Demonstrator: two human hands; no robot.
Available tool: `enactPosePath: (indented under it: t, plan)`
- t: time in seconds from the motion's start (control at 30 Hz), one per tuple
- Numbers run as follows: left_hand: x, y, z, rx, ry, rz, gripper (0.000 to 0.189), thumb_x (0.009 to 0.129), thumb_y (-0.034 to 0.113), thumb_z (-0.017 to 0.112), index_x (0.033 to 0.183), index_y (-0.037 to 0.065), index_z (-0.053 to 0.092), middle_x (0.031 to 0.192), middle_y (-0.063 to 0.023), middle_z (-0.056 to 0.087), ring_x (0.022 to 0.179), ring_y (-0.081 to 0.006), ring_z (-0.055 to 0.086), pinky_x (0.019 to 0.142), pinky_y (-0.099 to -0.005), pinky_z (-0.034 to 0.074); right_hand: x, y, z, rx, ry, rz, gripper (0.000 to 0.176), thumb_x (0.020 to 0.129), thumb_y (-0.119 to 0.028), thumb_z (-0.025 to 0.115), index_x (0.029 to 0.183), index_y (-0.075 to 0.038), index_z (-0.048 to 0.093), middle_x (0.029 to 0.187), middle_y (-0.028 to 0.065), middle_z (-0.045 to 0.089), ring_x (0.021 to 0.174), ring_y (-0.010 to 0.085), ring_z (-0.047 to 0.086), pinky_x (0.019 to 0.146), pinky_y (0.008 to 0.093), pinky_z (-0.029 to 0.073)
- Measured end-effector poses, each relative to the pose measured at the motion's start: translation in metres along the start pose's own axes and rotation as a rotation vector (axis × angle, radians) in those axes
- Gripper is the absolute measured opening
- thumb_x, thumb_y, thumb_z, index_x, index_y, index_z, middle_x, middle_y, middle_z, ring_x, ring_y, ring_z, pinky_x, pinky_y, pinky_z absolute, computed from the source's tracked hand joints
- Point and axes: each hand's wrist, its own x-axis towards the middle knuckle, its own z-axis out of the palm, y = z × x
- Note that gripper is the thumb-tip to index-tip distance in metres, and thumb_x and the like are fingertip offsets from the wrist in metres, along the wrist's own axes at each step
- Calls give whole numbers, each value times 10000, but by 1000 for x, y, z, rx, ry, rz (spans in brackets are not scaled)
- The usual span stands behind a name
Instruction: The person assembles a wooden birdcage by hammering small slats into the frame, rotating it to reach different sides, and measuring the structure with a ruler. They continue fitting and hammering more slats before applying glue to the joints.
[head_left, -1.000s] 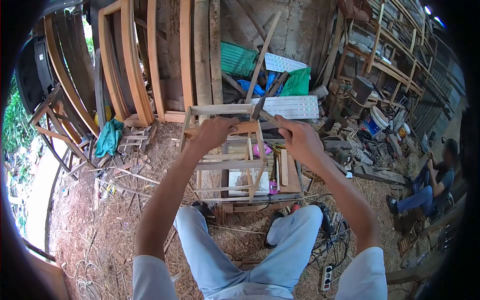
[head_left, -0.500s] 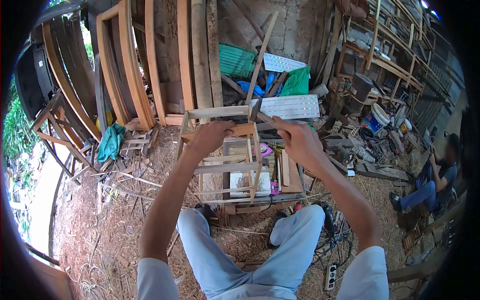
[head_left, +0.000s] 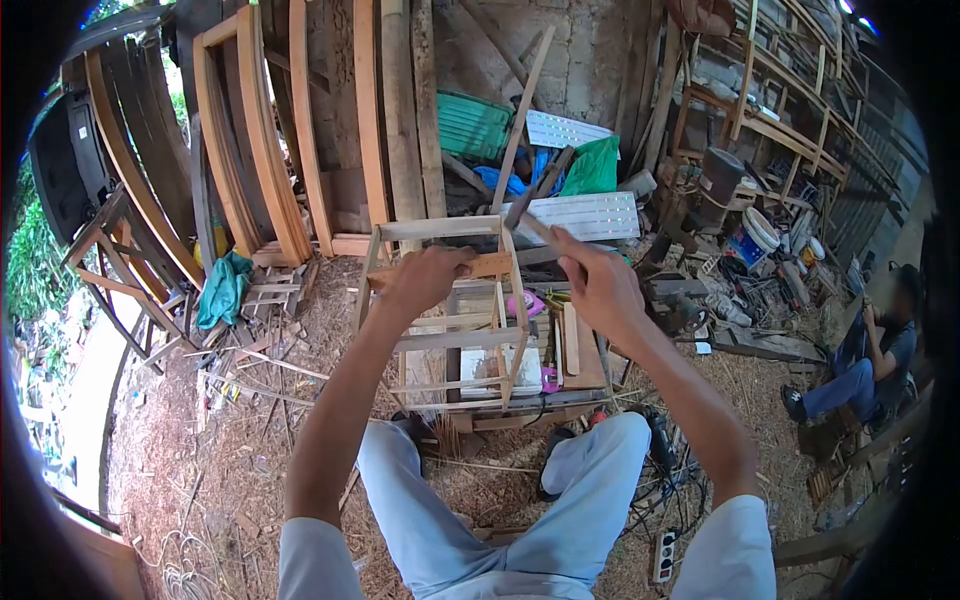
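A light wooden frame (head_left: 450, 340) made of thin slats stands on a low bench in front of me. My left hand (head_left: 425, 278) is closed around a reddish-brown wood strip (head_left: 492, 265) that lies across the frame near its far end. The handle of a hammer (head_left: 537, 229) is in my right hand (head_left: 603, 287), gripped by wrapped fingers. The dark hammer head (head_left: 519, 206) is beside the frame's far right corner post, slightly above it. Whether a nail is there is too small to tell.
On the bench lie a pink tape measure (head_left: 526, 303) and wood pieces (head_left: 571, 340). Wood shavings cover the floor. A power strip (head_left: 664, 556) with cables is at lower right. Another person (head_left: 880, 345) sits at far right. Tall wooden frames (head_left: 255, 130) lean at the back left.
The hammer head has risen slightly away from the frame's corner, and my right hand has shifted a little right and down. My left hand keeps its hold on the strip.
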Motion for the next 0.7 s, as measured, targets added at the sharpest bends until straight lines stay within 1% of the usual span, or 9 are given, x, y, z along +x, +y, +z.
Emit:
enactPosePath:
  t: [0.07,0.1,0.17,0.3,0.37,0.4,0.47,0.57,0.7]
  plan:
    - [0,-3,7,-10,38,23,249,923,257,542,1127,145,632,940,-136,684,904,-346,648,756,-475,516,-3,-6,-1,55,-7,132,366,884,-104,577,1244,-163,607,864,159,675,750,369,630,676,448,497]
    - [0,0,2,-7,40,22,249,923,257,542,1127,145,632,940,-136,684,904,-346,648,756,-475,516,-2,-6,-2,57,-6,129,366,884,-104,577,1244,-163,607,864,159,675,750,369,630,676,448,497]
    - [2,8,-6,12,-82,-42,258,917,267,552,1107,110,626,962,-160,683,922,-361,643,768,-478,503,-5,-5,-2,-52,-89,111,354,882,-111,580,1232,-157,615,833,169,669,748,369,632,672,450,497]
    - [3,3,-2,3,-56,-20,263,915,282,554,1110,121,627,940,-166,681,913,-369,642,769,-484,499,-9,-2,-1,53,-8,92,364,875,-111,541,1231,-138,613,836,220,659,766,412,631,690,505,502]
    - [2,8,-10,61,-115,-50,279,912,300,558,1121,128,622,930,-166,682,911,-372,641,771,-491,493,-8,-1,-5,14,-124,111,370,873,-110,539,1235,-137,610,840,224,656,777,417,630,692,505,500]
    - [4,7,-11,64,-113,-44,279,912,300,558,1121,128,622,930,-166,682,911,-372,641,771,-491,493,-8,1,-3,12,-118,112,370,873,-110,539,1235,-137,610,840,224,656,777,417,630,692,505,500]
    - [0,5,-8,5,-81,-23,278,914,304,554,1117,126,621,927,-170,681,908,-375,641,773,-499,486,-13,4,5,-18,-47,80,354,884,-123,579,1235,-156,614,790,185,654,727,380,623,636,453,480]
    - [1,7,-11,18,-99,-15,278,920,299,549,1127,129,622,924,-168,681,906,-374,641,771,-494,486,-8,-1,-6,25,-102,126,368,868,-108,540,1228,-131,615,835,210,660,773,412,632,681,499,502]
    - [-2,3,-2,0,-60,18,278,916,283,554,1139,134,628,928,-174,679,903,-376,640,771,-492,487,-16,0,1,11,-95,127,373,865,-97,541,1228,-128,617,823,209,659,763,402,634,667,497,500]
